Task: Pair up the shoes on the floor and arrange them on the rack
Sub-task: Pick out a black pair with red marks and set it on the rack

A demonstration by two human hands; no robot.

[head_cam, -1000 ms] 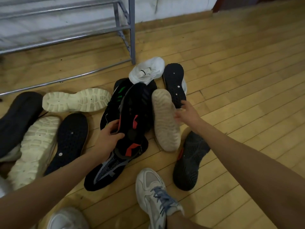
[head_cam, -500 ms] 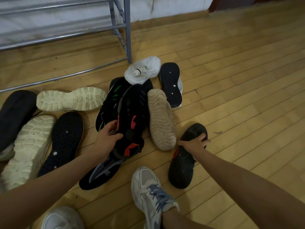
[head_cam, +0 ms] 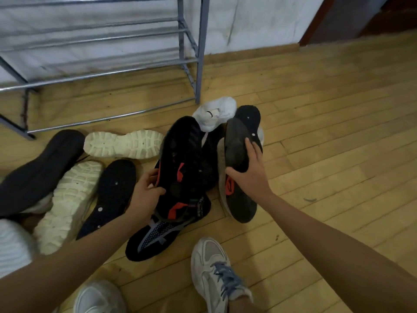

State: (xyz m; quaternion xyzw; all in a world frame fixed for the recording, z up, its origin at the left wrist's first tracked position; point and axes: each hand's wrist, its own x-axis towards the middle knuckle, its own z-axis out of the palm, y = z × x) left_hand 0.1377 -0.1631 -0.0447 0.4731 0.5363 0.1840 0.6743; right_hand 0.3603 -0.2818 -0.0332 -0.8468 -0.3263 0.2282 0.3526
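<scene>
Both hands reach into a heap of shoes on a wooden floor [head_cam: 327,123]. Left hand [head_cam: 146,195] is closed on the edge of a black shoe with red marks [head_cam: 182,159], lifted sole-up at the middle of the heap. Right hand [head_cam: 250,175] is clamped on a dark grey shoe with a red heel mark [head_cam: 239,199], also sole-up, thumb on one side and fingers spread over the sole.

Counted around the hands: 1 black and grey mesh sneaker [head_cam: 158,236] lies upper-side up, beneath the shoe in the left hand. 1 tan-soled shoe [head_cam: 222,154] shows as a strip behind the grey shoe. 1 white shoe [head_cam: 214,114] lies at the far end of the heap, touching 1 black dotted sole [head_cam: 248,116] just beside it. To the left lie 2 cream lugged soles, 1 farther [head_cam: 124,144] and 1 nearer [head_cam: 67,204], a second black dotted sole [head_cam: 110,195] between the nearer cream sole and the left hand, and 1 dark grey smooth sole [head_cam: 40,163] at the far left.

1 metal shoe rack [head_cam: 198,53] stands against a white wall [head_cam: 259,21] beyond the heap, its rails bare. At the bottom edge, 2 pale sneakers are on the person's own feet: 1 with blue laces [head_cam: 216,272], 1 partly cut off [head_cam: 99,299].
</scene>
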